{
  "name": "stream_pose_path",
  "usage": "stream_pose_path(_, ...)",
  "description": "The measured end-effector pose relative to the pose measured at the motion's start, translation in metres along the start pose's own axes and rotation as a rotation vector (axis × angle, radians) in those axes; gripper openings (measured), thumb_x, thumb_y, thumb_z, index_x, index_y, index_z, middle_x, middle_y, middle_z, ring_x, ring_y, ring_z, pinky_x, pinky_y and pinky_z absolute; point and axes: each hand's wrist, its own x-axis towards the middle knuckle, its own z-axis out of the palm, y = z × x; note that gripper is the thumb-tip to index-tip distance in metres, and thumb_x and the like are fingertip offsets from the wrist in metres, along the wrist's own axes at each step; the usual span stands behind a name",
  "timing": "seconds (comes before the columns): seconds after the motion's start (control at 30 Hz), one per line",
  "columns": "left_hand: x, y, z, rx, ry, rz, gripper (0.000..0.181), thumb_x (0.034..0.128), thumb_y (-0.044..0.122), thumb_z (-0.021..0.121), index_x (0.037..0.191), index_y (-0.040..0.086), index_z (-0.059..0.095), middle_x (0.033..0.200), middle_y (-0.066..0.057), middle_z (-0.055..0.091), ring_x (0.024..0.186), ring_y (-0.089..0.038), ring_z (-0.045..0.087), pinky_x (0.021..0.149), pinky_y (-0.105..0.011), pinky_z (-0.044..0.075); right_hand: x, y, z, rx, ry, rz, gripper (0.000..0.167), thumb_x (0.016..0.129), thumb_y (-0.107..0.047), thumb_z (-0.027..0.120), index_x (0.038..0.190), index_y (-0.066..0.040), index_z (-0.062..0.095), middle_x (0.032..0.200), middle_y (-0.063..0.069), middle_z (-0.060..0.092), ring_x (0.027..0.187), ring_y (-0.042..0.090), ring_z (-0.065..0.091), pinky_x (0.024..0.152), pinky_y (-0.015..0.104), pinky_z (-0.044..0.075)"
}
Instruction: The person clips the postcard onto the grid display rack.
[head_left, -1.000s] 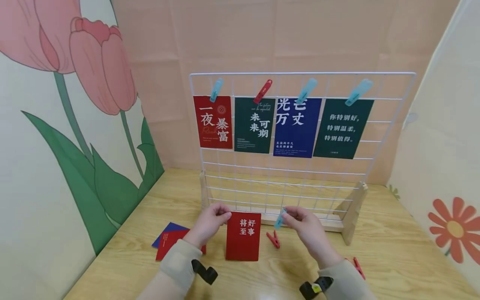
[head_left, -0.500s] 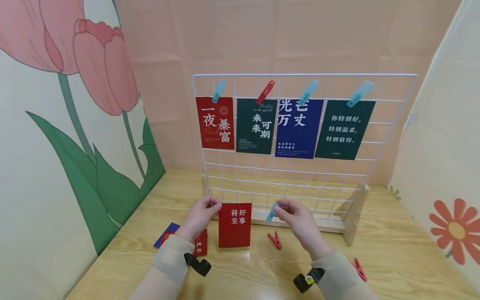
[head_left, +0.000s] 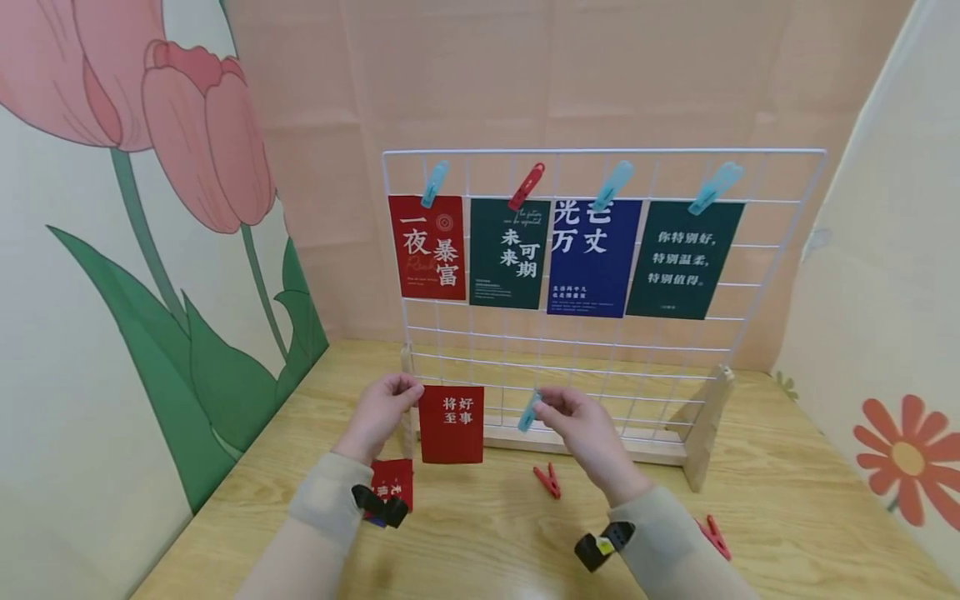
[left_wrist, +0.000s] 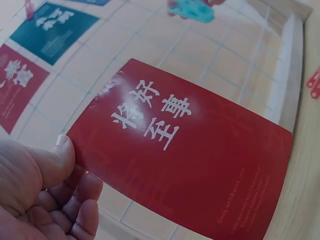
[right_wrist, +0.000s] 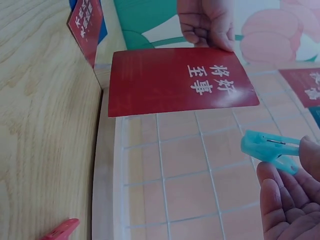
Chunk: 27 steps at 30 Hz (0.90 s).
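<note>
My left hand (head_left: 380,414) pinches the upper left corner of a red card (head_left: 452,437) with white characters, held upright in front of the lower left part of a white wire grid rack (head_left: 585,343). In the left wrist view the thumb (left_wrist: 59,159) lies on the card's front face. To the right, my right hand (head_left: 582,427) pinches a light blue clothespin (head_left: 529,412) between thumb and fingers, apart from the card. The right wrist view shows the clothespin (right_wrist: 270,146) beyond the fingertips.
Above, a red card (head_left: 429,275), two green cards and a blue card (head_left: 592,279) hang from the grid by clothespins. More cards (head_left: 397,482) lie on the table under the left wrist. Two red clothespins, one centre (head_left: 548,481) and one right (head_left: 714,537), lie on the wooden table.
Both hands have moved up and to the left, the left one raising the red card off the table towards the rack, the right one carrying the blue clothespin along.
</note>
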Motion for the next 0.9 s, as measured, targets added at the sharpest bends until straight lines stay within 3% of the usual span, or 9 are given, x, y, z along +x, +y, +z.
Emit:
stream_pose_path(0.2, 0.008, 0.003, -0.009, -0.008, 0.001, -0.019, 0.015, 0.0970, 0.019, 0.059, 0.101, 0.005, 0.063, 0.095, -0.008, 0.059, 0.094, -0.024, 0.054, 0.091, -0.044, 0.041, 0.005, -0.005, 0.003, 0.005, 0.002, -0.013, 0.036, 0.095, -0.032, 0.062, 0.123, -0.010, 0.060, 0.109, 0.006, 0.065, 0.106, 0.024, 0.060, 0.100, 0.046, 0.042)
stream_pose_path(0.37, 0.014, 0.009, -0.014, 0.015, 0.017, -0.009, 0.017, 0.0967, 0.020, 0.059, 0.102, 0.005, 0.063, 0.098, -0.008, 0.059, 0.097, -0.024, 0.052, 0.086, -0.039, 0.039, 0.007, -0.009, 0.005, 0.003, -0.006, -0.019, 0.033, 0.095, -0.031, 0.061, 0.122, -0.011, 0.060, 0.109, 0.006, 0.064, 0.106, 0.024, 0.058, 0.098, 0.044, 0.043)
stream_pose_path(0.9, 0.028, 0.027, -0.018, 0.061, 0.073, -0.004, 0.019, 0.0949, 0.023, 0.062, 0.101, 0.005, 0.066, 0.106, -0.009, 0.055, 0.094, -0.024, 0.044, 0.077, -0.036, 0.035, 0.015, -0.028, 0.013, -0.078, -0.003, -0.076, 0.037, 0.093, -0.037, 0.063, 0.123, -0.016, 0.061, 0.110, 0.001, 0.064, 0.103, 0.022, 0.057, 0.095, 0.045, 0.045)
